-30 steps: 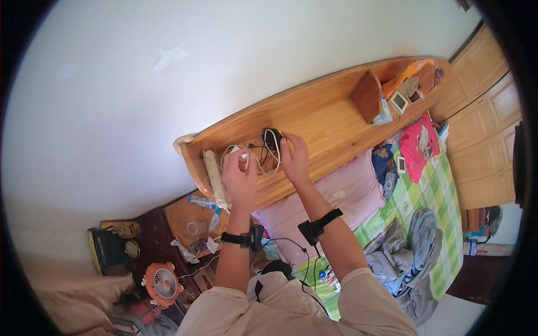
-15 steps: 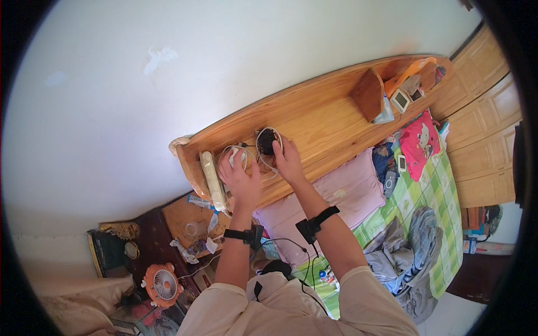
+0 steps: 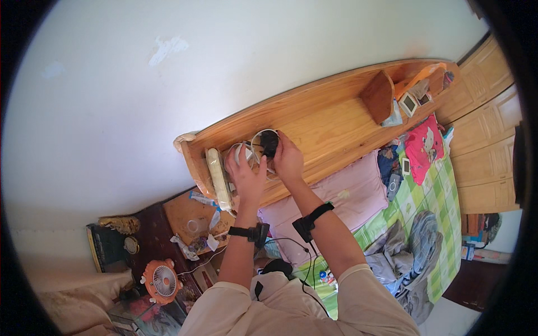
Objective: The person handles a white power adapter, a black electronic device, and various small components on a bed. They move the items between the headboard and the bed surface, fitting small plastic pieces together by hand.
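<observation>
Both hands are at the left end of the wooden headboard shelf [image 3: 328,120]. My left hand [image 3: 246,175] curls its fingers over a white object [image 3: 242,151] with a white cord; its exact kind is partly hidden. The left thumb points toward a dark, roundish object [image 3: 269,143]. My right hand [image 3: 288,161] grips that dark object from its right side, and I cannot tell what it is. A loop of white cable [image 3: 254,141] runs around it, between the two hands. Just left of my left hand lies a long cream-coloured box-like thing [image 3: 218,178].
An upright wooden divider [image 3: 378,97] stands farther right on the shelf, near a small white-framed display [image 3: 408,104]. Below are a pink pillow [image 3: 330,187] and crumpled clothes [image 3: 400,252] on the bed. At lower left, an orange fan [image 3: 163,281] stands beside a cluttered cabinet [image 3: 182,210].
My hands have come closer together around the dark object and the white cable loop. The left thumb has moved toward the dark object. The whole view has shifted slightly.
</observation>
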Motion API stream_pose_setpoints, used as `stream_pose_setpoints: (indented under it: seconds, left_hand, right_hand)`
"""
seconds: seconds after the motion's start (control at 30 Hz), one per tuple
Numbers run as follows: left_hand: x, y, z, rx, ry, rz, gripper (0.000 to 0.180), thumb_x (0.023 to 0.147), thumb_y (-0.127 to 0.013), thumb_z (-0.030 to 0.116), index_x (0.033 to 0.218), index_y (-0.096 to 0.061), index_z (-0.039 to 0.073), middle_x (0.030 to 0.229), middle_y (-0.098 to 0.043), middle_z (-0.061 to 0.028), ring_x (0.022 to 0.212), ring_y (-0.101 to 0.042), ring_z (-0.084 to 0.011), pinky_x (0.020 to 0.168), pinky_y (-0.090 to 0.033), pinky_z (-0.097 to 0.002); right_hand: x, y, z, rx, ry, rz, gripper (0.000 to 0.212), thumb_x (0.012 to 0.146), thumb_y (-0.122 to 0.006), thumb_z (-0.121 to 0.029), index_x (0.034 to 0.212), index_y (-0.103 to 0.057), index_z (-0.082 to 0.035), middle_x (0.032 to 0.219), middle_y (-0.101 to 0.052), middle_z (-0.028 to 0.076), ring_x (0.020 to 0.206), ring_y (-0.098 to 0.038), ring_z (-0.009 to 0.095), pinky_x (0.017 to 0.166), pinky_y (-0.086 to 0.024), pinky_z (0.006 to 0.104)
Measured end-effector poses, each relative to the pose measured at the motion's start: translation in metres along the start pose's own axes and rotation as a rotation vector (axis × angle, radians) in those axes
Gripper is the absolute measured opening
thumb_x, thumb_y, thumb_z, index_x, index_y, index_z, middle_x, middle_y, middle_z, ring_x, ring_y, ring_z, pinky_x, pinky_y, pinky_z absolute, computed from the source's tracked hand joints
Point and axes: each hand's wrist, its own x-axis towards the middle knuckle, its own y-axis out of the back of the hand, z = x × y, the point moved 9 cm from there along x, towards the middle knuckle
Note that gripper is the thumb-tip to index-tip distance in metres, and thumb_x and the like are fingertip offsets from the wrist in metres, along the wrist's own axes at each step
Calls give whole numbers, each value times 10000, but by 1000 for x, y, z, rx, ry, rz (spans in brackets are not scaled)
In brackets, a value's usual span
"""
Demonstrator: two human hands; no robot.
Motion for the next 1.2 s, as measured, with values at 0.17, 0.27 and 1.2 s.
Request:
stream_pose_setpoints:
  seconds: [0.17,0.27,1.2]
  left_hand:
    - [2,-7,-5,69,-24,5,588,771,-715,244,1285,-510,45,1316,-407,-220,1240,-341,-418,1052,-300,-527]
    - [1,-9,-6,107,-26,9,559,769,-704,255,1260,-539,46,1315,-421,-201,1245,-338,-415,1054,-297,-528]
    - [-82,-79,164,-734,-31,-624,195,897,-586,86,1059,-617,-19,967,-618,-119,855,-632,-196,769,-513,-296]
  right_hand:
    - [-3,-19,-13,-65,47,-83,338,887,-536,-155,1206,-580,-51,909,-605,179,828,-601,375,713,-495,466]
    - [-2,-15,-17,-97,113,-53,324,890,-540,-174,1182,-596,-47,940,-583,172,880,-573,374,764,-476,454]
    - [-98,198,58,404,-304,345,360,849,-669,-168,1169,-593,-20,1120,-583,147,975,-611,242,819,-481,364]
